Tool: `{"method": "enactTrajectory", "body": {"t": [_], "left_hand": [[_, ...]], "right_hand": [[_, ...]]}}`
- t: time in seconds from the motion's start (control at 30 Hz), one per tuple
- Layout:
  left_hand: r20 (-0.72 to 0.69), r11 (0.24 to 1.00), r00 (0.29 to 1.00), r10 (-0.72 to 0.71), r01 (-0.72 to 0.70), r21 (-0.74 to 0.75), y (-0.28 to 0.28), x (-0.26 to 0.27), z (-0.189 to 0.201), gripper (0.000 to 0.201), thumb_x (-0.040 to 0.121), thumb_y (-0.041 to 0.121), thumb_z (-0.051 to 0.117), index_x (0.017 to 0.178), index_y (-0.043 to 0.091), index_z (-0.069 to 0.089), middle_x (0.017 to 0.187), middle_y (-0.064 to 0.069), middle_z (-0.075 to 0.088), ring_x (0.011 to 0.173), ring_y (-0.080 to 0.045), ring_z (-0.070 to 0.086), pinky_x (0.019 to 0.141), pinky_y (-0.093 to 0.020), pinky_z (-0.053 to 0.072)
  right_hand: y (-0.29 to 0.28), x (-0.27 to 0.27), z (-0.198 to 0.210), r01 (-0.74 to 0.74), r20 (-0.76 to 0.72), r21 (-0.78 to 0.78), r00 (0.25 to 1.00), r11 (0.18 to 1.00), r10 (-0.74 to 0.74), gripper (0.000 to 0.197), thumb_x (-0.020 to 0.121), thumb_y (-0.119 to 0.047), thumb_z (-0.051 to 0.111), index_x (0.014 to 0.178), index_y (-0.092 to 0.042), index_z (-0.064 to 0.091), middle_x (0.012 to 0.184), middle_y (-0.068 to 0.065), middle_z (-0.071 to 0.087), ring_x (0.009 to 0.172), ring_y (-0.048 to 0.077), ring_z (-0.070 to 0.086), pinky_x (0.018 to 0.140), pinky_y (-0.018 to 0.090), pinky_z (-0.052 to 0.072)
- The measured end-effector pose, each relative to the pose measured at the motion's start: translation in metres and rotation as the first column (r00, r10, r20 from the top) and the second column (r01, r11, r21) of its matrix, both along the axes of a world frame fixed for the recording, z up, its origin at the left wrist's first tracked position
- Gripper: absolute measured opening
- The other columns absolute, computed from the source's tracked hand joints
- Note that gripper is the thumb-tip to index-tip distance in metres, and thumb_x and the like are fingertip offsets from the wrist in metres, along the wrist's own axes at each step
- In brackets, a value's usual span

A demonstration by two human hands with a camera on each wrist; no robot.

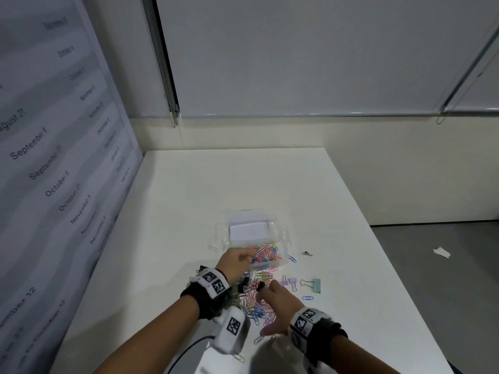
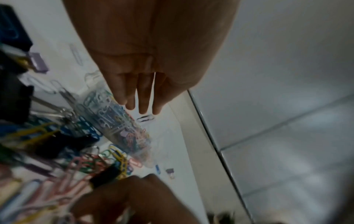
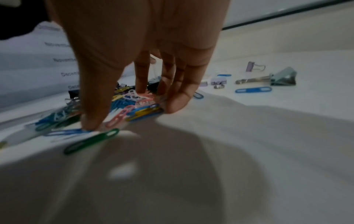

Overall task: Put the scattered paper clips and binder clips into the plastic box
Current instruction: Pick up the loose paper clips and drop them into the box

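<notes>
The clear plastic box (image 1: 280,233) stands mid-table, with several coloured paper clips (image 1: 266,255) in its near end. My left hand (image 1: 237,261) hovers over the box's near left corner with straight fingers (image 2: 142,100), holding nothing; a dark paper clip (image 2: 146,118) shows just below the fingertips. A pile of paper clips (image 1: 255,306) lies in front of the box. My right hand (image 1: 278,303) is down on it, thumb and fingers (image 3: 178,101) clawed round a bunch of clips (image 3: 138,103). A black binder clip (image 1: 261,286) sits beyond the index finger.
To the right lie a mint binder clip (image 1: 316,285), small purple binder clips (image 1: 290,281) and a blue paper clip (image 1: 307,297). More black binder clips (image 1: 240,288) lie under my left wrist. The table's right edge (image 1: 383,238) drops to the floor; a printed wall stands left.
</notes>
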State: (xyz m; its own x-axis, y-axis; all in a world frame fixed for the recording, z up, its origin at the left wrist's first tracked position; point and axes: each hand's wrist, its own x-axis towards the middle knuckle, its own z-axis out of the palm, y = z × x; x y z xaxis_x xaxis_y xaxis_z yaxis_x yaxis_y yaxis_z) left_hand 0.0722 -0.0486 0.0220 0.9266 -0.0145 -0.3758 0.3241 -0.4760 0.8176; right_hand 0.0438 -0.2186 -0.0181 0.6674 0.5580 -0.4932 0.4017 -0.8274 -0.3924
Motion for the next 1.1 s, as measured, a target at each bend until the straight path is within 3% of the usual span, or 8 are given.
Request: {"method": "enactTrajectory", "body": {"t": [0.1, 0.3, 0.4, 0.5, 0.6, 0.77, 0.93, 1.1], "left_hand": [[0.084, 0.981, 0.991, -0.1, 0.084, 0.177, -0.001, -0.012, 0.003, 0.032, 0.092, 0.003, 0.045, 0.115, 0.011, 0.066, 0.132, -0.007, 0.056, 0.124, -0.02, 0.051, 0.104, -0.026, 0.037], [0.063, 0.948, 0.969, -0.241, 0.221, 0.228, 0.003, -0.04, -0.003, 0.02, 0.086, 0.011, 0.058, 0.103, 0.017, 0.066, 0.081, 0.009, 0.054, 0.063, 0.001, 0.047, 0.064, -0.009, 0.042], [-0.094, 0.816, 0.89, -0.446, 0.447, 0.366, 0.006, -0.049, -0.013, 0.045, 0.075, 0.027, 0.073, 0.116, 0.019, 0.057, 0.095, 0.004, 0.053, 0.083, -0.011, 0.054, 0.075, -0.023, 0.047], [-0.215, 0.672, 0.815, -0.539, 0.569, 0.474, 0.01, -0.055, -0.023, 0.077, 0.068, 0.037, 0.079, 0.132, 0.018, 0.041, 0.126, -0.007, 0.041, 0.114, -0.027, 0.048, 0.096, -0.037, 0.045], [-0.242, 0.591, 0.778, -0.58, 0.606, 0.532, 0.011, -0.061, -0.03, 0.087, 0.067, 0.036, 0.08, 0.137, 0.02, 0.031, 0.132, -0.01, 0.033, 0.121, -0.031, 0.041, 0.101, -0.043, 0.042], [-0.171, 0.603, 0.787, -0.593, 0.575, 0.553, 0.014, -0.065, -0.041, 0.064, 0.072, 0.033, 0.077, 0.125, 0.02, 0.044, 0.128, -0.01, 0.035, 0.114, -0.029, 0.043, 0.096, -0.037, 0.042], [-0.035, 0.663, 0.805, -0.593, 0.512, 0.547, 0.011, -0.065, -0.039, 0.021, 0.085, 0.01, 0.058, 0.105, 0.01, 0.059, 0.12, -0.011, 0.044, 0.102, -0.024, 0.05, 0.081, -0.025, 0.036], [-0.016, 0.676, 0.81, -0.586, 0.5, 0.541, 0.015, -0.059, -0.042, 0.016, 0.09, 0.01, 0.047, 0.102, 0.01, 0.058, 0.098, -0.002, 0.043, 0.097, -0.027, 0.053, 0.079, -0.029, 0.039]], "right_hand": [[0.005, 0.003, 0.003, 0.043, 0.02, 0.046, 0.999, 0.998, -0.044, 0.032, 0.079, -0.023, 0.066, 0.108, -0.012, 0.057, 0.115, 0.009, 0.053, 0.09, 0.015, 0.043, 0.076, 0.025, 0.037], [0.005, 0.018, 0.016, 0.256, 0.012, 0.107, 0.966, 0.961, -0.259, 0.016, 0.083, -0.014, 0.06, 0.096, -0.014, 0.07, 0.104, 0.005, 0.07, 0.087, 0.016, 0.06, 0.078, 0.019, 0.044], [0.006, 0.035, 0.031, 0.279, 0.012, 0.141, 0.959, 0.95, -0.284, 0.018, 0.084, -0.013, 0.059, 0.096, -0.014, 0.072, 0.106, 0.006, 0.07, 0.093, 0.017, 0.062, 0.078, 0.018, 0.043], [0.012, 0.052, 0.046, 0.321, 0.002, 0.193, 0.945, 0.927, -0.327, 0.019, 0.087, -0.01, 0.056, 0.097, -0.014, 0.071, 0.104, 0.007, 0.07, 0.073, 0.012, 0.059, 0.065, 0.016, 0.047], [0.019, 0.067, 0.06, 0.372, 0.009, 0.257, 0.922, 0.892, -0.387, 0.021, 0.087, -0.006, 0.054, 0.099, -0.012, 0.071, 0.099, 0.008, 0.071, 0.065, 0.01, 0.058, 0.053, 0.011, 0.044], [0.024, 0.081, 0.07, 0.435, 0.024, 0.379, 0.878, 0.817, -0.478, 0.026, 0.086, -0.003, 0.053, 0.105, -0.012, 0.068, 0.109, 0.007, 0.069, 0.09, 0.017, 0.063, 0.078, 0.017, 0.044], [0.017, 0.069, 0.06, 0.424, 0.05, 0.319, 0.886, 0.848, -0.462, 0.026, 0.087, -0.004, 0.05, 0.1, -0.016, 0.07, 0.107, 0.003, 0.069, 0.084, 0.012, 0.058, 0.075, 0.019, 0.045], [0.004, 0.033, 0.041, 0.259, 0.058, 0.188, 0.96, 0.948, -0.274, 0.017, 0.08, -0.011, 0.06, 0.091, -0.022, 0.068, 0.09, -0.005, 0.064, 0.079, 0.007, 0.055, 0.074, 0.02, 0.052]]}}
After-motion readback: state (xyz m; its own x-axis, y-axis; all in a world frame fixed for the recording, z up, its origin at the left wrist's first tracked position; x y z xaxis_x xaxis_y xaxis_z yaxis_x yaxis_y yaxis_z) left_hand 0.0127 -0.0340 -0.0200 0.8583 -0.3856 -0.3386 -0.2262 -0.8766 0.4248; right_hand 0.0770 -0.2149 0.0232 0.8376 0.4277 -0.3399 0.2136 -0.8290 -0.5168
